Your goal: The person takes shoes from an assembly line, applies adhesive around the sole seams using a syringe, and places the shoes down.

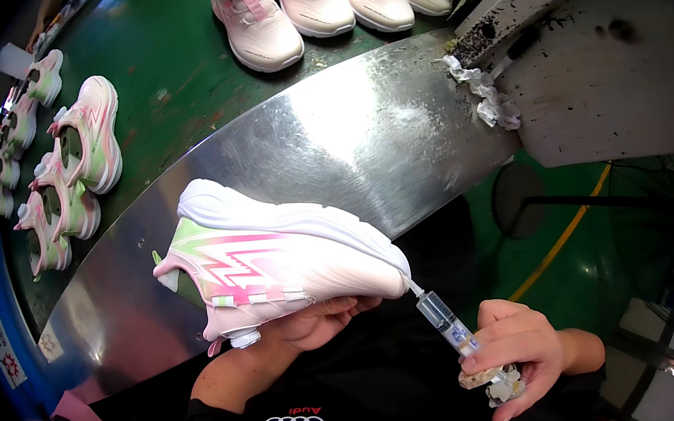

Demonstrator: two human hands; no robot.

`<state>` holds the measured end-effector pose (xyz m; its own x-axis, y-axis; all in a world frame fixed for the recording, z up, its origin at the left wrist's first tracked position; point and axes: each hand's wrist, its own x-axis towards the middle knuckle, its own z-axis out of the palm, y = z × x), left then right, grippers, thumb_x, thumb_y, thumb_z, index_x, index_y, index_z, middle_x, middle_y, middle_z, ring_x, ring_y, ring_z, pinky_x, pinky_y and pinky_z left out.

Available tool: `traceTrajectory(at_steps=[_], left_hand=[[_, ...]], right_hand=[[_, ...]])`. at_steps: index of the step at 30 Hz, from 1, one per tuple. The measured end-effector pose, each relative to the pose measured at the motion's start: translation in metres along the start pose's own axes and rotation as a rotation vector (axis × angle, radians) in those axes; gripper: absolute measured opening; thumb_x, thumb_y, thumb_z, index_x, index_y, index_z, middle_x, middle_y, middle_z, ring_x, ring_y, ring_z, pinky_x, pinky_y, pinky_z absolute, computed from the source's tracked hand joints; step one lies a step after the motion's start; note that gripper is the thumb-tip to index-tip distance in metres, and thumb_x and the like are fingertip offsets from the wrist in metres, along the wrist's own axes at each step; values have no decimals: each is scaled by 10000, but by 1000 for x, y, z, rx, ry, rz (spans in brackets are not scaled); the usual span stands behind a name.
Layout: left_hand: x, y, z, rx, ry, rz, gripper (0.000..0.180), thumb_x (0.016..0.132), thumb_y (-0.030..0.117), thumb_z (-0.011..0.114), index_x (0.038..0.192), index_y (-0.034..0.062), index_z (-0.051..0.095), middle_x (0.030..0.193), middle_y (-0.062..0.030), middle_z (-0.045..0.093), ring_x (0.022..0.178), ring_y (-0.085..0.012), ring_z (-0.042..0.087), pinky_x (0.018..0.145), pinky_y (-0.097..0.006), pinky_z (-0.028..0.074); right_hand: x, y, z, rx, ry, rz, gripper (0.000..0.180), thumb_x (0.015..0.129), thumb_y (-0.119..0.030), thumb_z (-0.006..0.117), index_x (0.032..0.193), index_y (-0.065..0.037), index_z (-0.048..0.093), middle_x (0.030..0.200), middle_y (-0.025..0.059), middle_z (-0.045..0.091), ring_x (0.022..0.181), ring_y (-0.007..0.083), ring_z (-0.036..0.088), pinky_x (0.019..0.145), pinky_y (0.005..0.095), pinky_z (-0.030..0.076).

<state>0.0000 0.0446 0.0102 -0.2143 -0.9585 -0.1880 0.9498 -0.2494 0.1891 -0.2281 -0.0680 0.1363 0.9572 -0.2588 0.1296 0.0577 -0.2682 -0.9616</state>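
My left hand (pixel 325 322) is closed around a pink, cream and pale green sneaker (pixel 277 271) from below, its fingers partly hidden behind the shoe. The sneaker lies tilted on its side in the air, with the white sole facing away from me and the toe to the right. In my right hand (pixel 518 344) is a clear syringe (pixel 447 324), its tip touching the seam between sole and upper at the toe. Crumpled whitish material (pixel 504 385) sits at the plunger end, by my right fingers.
A shiny metal plate (pixel 328 128) edges the green work surface (pixel 163 72). Similar sneakers stand in rows at the far left (pixel 99 125) and at the back (pixel 263 32). Crumpled white paper (pixel 486 94) lies by a stained pale panel (pixel 612 71) at right.
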Motion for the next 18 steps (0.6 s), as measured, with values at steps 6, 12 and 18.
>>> traceTrajectory(at_steps=[6,12,18], left_hand=[[10,4,6,-38,-16,34,627,778,-73,657,1325,138,436,1241,-93,551,1150,-255,547,944,-381,493],[18,3,9,-34,-25,72,607,803,-52,652,1323,177,438,1252,-57,547,1141,-210,549,929,-349,502],[18,2,7,-75,92,72,641,771,-14,698,1314,211,444,1215,-26,574,1101,-199,581,874,-311,543]], right_hand=[[-1,0,6,-33,76,-8,557,665,-377,815,1073,-46,631,885,32,676,553,154,387,551,279,304],[3,3,12,-167,85,-66,531,657,-378,811,1035,-48,638,852,26,664,529,150,382,522,272,292],[7,7,18,-451,75,-121,514,636,-431,816,975,-82,651,801,-12,656,526,125,387,489,258,271]])
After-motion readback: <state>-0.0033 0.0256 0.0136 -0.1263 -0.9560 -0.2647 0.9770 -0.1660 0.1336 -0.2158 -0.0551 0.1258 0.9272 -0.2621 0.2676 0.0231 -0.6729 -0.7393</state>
